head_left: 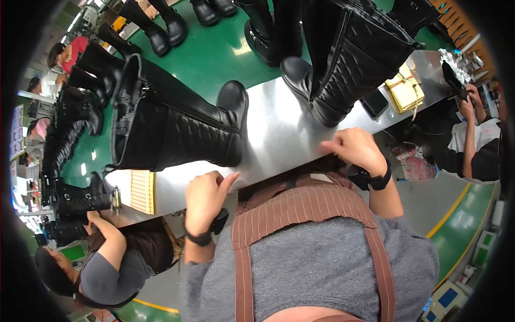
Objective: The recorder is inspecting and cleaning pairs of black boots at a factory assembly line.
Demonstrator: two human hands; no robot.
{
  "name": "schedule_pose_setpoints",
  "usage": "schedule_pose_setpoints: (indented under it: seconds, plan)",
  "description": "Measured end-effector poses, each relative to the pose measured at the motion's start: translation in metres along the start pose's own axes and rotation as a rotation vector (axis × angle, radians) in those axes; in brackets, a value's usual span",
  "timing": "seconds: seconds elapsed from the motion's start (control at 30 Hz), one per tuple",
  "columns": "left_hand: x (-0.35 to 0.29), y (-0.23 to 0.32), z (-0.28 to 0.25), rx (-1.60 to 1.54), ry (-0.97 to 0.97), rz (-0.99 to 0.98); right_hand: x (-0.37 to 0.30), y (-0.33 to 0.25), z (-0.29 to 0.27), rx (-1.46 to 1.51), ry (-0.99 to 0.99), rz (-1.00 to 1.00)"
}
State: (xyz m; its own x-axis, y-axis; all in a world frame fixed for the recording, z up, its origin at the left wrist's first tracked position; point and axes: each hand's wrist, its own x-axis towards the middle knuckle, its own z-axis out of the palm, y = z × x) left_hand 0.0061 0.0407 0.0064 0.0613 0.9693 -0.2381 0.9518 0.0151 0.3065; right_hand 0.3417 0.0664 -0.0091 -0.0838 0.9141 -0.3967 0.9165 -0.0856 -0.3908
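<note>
Two tall black boots stand on the metal bench, both with quilted shafts and zippers. The left boot (182,126) is nearest my left hand (205,197), which hovers at the bench's front edge. Its fingers bend loosely, the thumb sticks out, and nothing shows in it. Off to the right, my right hand (355,148) hangs in front of the right boot (348,61), apart from it. Its fingers are half curled, slightly blurred at the tip, with no object visible. Dark bands circle both my wrists.
Along the metal bench (268,121) lie a yellow printed sheet (142,190), a dark phone (374,103) and a bundle of yellow cards (405,94). More black boots stand on the green surface (209,59) beyond. Co-workers sit at left (115,268) and right (477,139).
</note>
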Motion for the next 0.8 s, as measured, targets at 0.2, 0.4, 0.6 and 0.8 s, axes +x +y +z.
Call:
schedule_pose_setpoints:
  seconds: [0.2,0.4,0.6,0.8]
  plan:
    - [0.081,0.079,0.036,-0.685,-0.12,0.473,0.048,0.026,0.026,0.629,0.868,-0.436]
    - [0.137,0.125,0.127,-0.825,-0.227,0.274,0.041,0.038,0.045,0.841,0.531,-0.179]
    - [0.13,0.129,0.102,-1.029,-0.675,0.167,0.028,0.039,0.03,0.982,0.3,-0.309]
    - [0.079,0.139,-0.044,-1.445,-0.558,0.59,0.033,0.035,0.032,0.801,0.45,-0.332]
